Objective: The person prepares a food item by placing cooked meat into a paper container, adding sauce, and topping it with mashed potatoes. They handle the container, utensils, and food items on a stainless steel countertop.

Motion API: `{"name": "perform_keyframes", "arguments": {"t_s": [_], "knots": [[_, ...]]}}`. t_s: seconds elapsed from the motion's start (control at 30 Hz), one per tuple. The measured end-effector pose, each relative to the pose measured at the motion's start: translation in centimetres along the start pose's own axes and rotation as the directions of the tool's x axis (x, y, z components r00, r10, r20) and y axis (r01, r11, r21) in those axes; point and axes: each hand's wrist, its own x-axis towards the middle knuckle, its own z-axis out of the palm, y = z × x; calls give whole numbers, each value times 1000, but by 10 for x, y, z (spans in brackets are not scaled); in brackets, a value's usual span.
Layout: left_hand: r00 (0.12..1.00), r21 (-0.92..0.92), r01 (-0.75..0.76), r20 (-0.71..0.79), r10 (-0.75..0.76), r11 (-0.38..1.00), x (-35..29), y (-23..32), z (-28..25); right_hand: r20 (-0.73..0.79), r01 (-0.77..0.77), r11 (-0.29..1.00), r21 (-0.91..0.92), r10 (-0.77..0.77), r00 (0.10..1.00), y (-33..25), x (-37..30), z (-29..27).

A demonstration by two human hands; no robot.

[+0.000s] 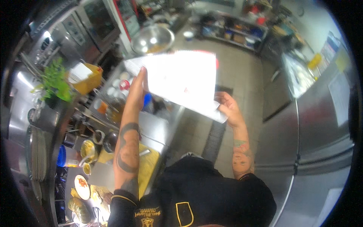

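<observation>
In front of me, a large white sheet of paper hangs tilted between my hands; its surface is too bright to make out detail. Along its left edge lies my left hand, fingers stretched upward and gripping the side. The lower right corner is pinched by my right hand, its thumb over the paper and its fingers curled. Below the sheet, the corner bends and a second layer seems to show. A bit of red peeks out behind the right edge; what it is stays hidden.
At left runs a steel counter with a large metal bowl, a yellow cutting board, a plate of food and a squash. A leafy green plant stands beside a yellow box. Steel refrigerator doors line the right.
</observation>
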Motion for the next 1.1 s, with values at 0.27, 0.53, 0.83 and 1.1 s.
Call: {"name": "perform_keyframes", "arguments": {"t_s": [0.27,0.53,0.83,1.1], "knots": [[912,220,77,379,-158,972,-77,-191,30,-216,-437,899,-16,424,879,42,-184,-75],[984,331,151,-142,-109,932,-126,-234,93,-15,-642,763,71,645,764,114,-228,-171],[792,421,355,-610,-29,835,-224,-271,108,168,-614,789,-14,607,777,140,-180,-191],[747,144,302,-650,-140,942,-406,-304,151,414,-625,779,-57,588,695,119,-166,-195]]}}
